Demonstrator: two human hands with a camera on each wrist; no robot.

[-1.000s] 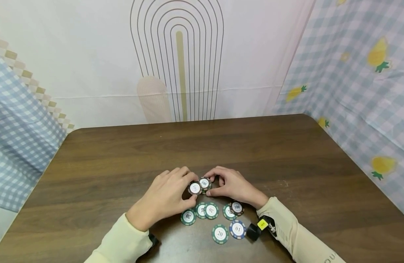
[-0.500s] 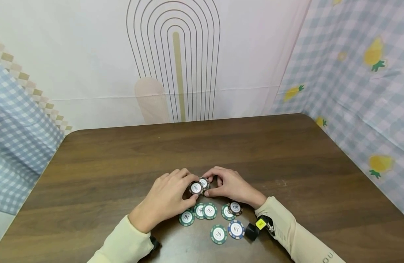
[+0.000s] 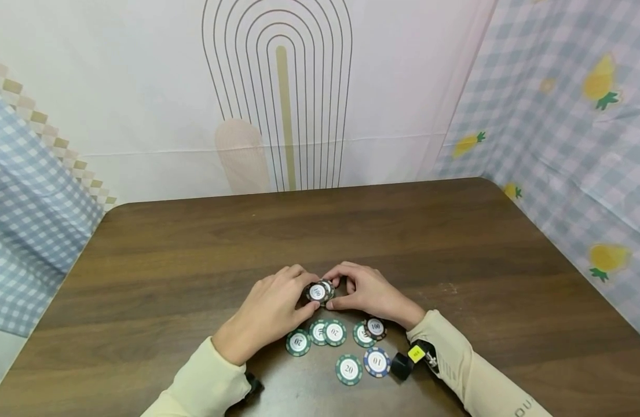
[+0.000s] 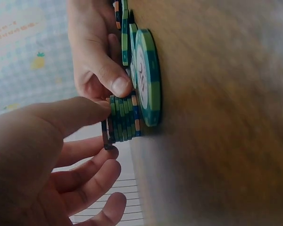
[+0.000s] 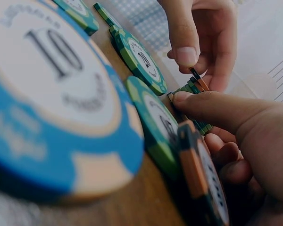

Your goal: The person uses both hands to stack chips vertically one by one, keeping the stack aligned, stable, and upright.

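Observation:
My left hand (image 3: 271, 310) pinches a black poker chip (image 3: 317, 292) marked 100 between thumb and fingers. That chip overlaps the top of a stack of poker chips (image 4: 122, 120), mostly green with a blue one at the bottom. My right hand (image 3: 370, 294) holds the stack from the other side, thumb and index finger at its edge. Nearer to me lie green 20 chips (image 3: 297, 343), two of them overlapping. Another black 100 chip (image 3: 375, 329) leans partly over a green chip (image 3: 361, 336). A blue 10 chip (image 5: 52, 108) looms large in the right wrist view.
A brown wooden table (image 3: 205, 243) carries everything. One more green 20 chip (image 3: 348, 369) lies beside the blue one. A black wrist device with a yellow label (image 3: 416, 354) sits at the right sleeve. Patterned cloths (image 3: 575, 139) hang around the table.
My left hand has moved slightly right and away from me, bringing the black 100 chip further over the stack. The right hand stays in place, and the loose chips lie as before.

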